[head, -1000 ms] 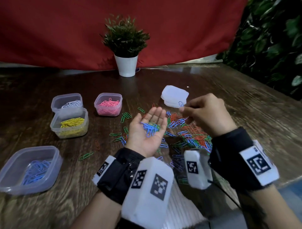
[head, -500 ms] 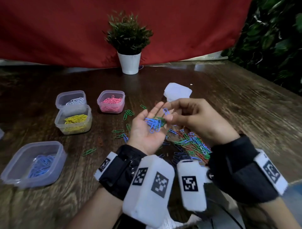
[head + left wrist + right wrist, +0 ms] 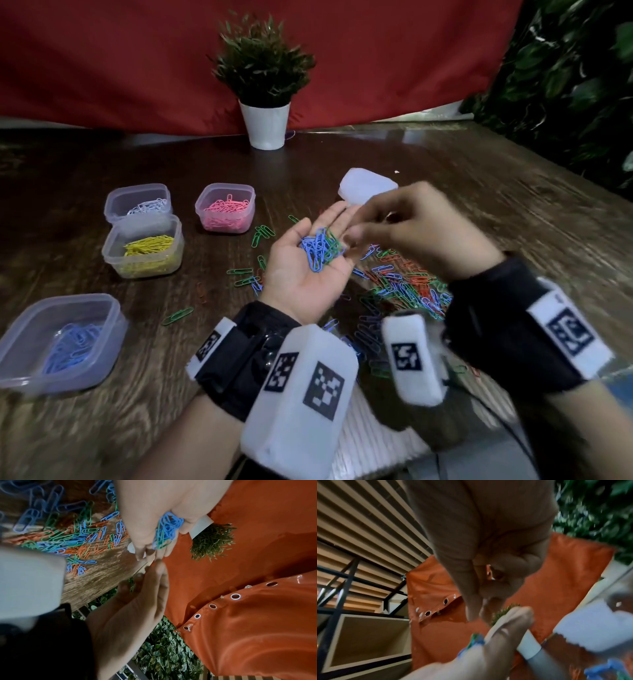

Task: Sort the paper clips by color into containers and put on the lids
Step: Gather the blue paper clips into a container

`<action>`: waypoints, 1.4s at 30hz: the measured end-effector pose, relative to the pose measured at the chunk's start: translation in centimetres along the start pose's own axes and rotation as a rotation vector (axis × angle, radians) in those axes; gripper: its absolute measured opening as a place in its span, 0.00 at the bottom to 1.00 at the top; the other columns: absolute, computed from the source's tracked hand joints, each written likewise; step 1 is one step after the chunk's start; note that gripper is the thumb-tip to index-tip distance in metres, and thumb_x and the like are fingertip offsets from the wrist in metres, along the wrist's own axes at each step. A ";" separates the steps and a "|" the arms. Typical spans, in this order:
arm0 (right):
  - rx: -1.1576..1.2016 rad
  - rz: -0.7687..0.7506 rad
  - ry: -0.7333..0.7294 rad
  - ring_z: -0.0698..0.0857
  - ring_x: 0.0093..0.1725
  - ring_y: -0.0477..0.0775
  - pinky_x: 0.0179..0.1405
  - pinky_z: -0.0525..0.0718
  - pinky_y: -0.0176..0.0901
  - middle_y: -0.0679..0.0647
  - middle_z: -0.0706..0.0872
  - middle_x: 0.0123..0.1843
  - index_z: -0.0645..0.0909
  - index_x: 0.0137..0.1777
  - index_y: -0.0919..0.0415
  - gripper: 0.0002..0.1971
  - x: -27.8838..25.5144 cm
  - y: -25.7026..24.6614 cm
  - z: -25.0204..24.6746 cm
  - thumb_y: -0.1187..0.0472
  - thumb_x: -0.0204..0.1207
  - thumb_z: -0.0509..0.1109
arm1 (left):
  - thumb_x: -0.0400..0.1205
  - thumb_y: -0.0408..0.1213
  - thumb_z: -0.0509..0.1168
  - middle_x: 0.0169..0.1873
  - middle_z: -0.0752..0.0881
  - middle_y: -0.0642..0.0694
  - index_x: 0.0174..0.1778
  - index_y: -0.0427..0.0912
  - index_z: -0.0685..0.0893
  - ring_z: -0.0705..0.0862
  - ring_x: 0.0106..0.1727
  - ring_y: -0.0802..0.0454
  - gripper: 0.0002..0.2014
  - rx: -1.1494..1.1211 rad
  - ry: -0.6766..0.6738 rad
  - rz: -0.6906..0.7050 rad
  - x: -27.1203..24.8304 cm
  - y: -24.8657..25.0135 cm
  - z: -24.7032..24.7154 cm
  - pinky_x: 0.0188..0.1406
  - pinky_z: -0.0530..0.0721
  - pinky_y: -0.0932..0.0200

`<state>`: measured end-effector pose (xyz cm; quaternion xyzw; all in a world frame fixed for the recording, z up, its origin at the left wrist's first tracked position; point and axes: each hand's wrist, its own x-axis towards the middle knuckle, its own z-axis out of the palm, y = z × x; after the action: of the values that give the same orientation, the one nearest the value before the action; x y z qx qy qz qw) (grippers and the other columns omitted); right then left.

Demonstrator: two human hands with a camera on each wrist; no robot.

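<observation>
From the head view, my left hand (image 3: 310,270) lies palm up above the worktop (image 3: 513,219), fingers nearly straight, cradling a small heap of blue paper clips (image 3: 317,248) with a few green ones mixed in. My right hand (image 3: 414,228) hovers at the heap's edge with fingers curled in; it is blurred, so I cannot tell whether it pinches a clip. I judge the job now is pulling the green strays out, one at a time, keeping the palm level so nothing slides off before I tip the rest into the blue container (image 3: 58,342). The mixed pile (image 3: 404,291) lies under my right wrist, and the stacked lids (image 3: 366,185) are beyond my fingers.

The left wrist view shows the blue clips (image 3: 169,527) resting in my open palm (image 3: 145,513), green ones at the finger end, with my right hand (image 3: 137,608) just beside the fingertips.

In the right wrist view my right hand (image 3: 488,547) shows its fingers bunched toward the thumb, its contents hidden.
</observation>
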<state>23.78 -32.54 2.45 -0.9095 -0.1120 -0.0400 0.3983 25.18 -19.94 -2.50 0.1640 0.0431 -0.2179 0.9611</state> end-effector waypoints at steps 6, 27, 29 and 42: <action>0.025 0.066 0.049 0.75 0.22 0.37 0.28 0.72 0.28 0.47 0.78 0.26 0.84 0.36 0.62 0.04 -0.2 -0.1 2.8 0.65 0.70 0.74 | 0.85 0.39 0.45 0.51 0.84 0.29 0.56 0.28 0.80 0.82 0.50 0.41 0.22 -0.053 0.002 0.006 -0.1 -0.2 0.0 0.24 0.86 0.58; 0.667 0.305 0.236 0.70 0.14 0.38 0.11 0.62 0.23 0.57 0.77 0.28 0.75 0.32 0.61 0.13 -0.5 0.2 0.9 0.73 0.77 0.62 | 0.86 0.41 0.42 0.58 0.85 0.36 0.56 0.32 0.81 0.74 0.71 0.41 0.24 -0.069 -0.087 0.028 -0.1 -0.6 -0.2 0.61 0.71 0.46; 0.671 0.298 0.307 0.71 0.14 0.39 0.11 0.60 0.23 0.54 0.77 0.26 0.74 0.32 0.60 0.13 -0.6 0.6 0.1 0.72 0.77 0.62 | 0.86 0.41 0.42 0.59 0.84 0.36 0.56 0.32 0.81 0.75 0.70 0.41 0.24 -0.070 -0.091 0.025 0.0 -0.6 -0.3 0.61 0.71 0.44; -0.351 0.179 0.006 0.82 0.32 0.45 0.36 0.76 0.33 0.53 0.84 0.35 0.88 0.48 0.63 0.07 3.1 4.3 -1.1 0.68 0.72 0.71 | 0.85 0.36 0.49 0.31 0.86 0.41 0.37 0.35 0.81 0.87 0.34 0.44 0.19 -0.296 0.084 0.206 0.1 3.7 -1.0 0.35 0.80 0.57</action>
<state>27.84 -35.63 0.61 -0.9712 -0.0208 -0.0258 0.2360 26.86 -16.47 -2.33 0.0331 0.0979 -0.1024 0.9894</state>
